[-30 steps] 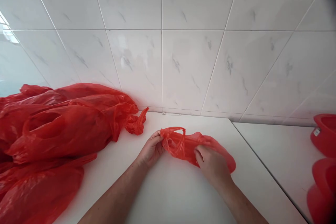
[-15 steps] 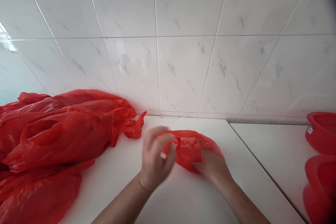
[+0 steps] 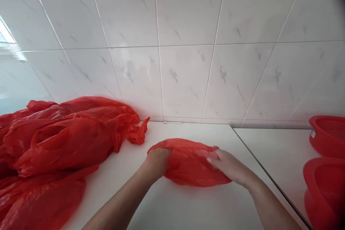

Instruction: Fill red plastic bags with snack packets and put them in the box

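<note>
A thin red plastic bag (image 3: 192, 170) is bunched into a low, rounded shape over the white surface, between my two hands. At its left end, my left hand (image 3: 157, 163) is closed on the bag, its fingers curled into the folds and their tips hidden. My right hand (image 3: 229, 165) grips the right end, thumb on the near side. Its fingers show faintly through the red film. I cannot make out whether anything lies inside the bag.
A large heap of red plastic bags (image 3: 72, 143) fills the left side, with a knotted end (image 3: 137, 133) pointing right. Red plastic baskets (image 3: 327, 133) stand at the right edge. A seam splits the white tabletop (image 3: 167, 208). Behind rises a tiled wall (image 3: 185, 79).
My left hand was raised and blurred beside the bag; now its fingers are in the bag's left end. My right hand has shifted from inside the bag to its right edge. The bag is spread wider.
</note>
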A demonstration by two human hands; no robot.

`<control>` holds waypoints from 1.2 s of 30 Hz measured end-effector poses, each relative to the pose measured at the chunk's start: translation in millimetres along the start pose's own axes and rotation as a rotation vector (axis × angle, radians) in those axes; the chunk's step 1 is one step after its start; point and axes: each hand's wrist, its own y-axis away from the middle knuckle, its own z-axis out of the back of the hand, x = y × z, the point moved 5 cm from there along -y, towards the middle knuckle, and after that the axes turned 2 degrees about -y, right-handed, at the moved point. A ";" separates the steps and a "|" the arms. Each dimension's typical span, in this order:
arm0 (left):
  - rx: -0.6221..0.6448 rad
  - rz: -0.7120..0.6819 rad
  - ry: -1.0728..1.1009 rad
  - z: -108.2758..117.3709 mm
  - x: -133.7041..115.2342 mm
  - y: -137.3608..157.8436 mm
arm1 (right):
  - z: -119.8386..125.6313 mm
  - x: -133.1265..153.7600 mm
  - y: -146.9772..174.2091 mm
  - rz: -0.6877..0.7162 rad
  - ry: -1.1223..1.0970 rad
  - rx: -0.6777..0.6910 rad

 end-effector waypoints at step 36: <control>0.098 -0.136 -1.293 -4.3 -11.6 34.7 | -37.2 3.3 -10.1 -0.007 0.472 -0.119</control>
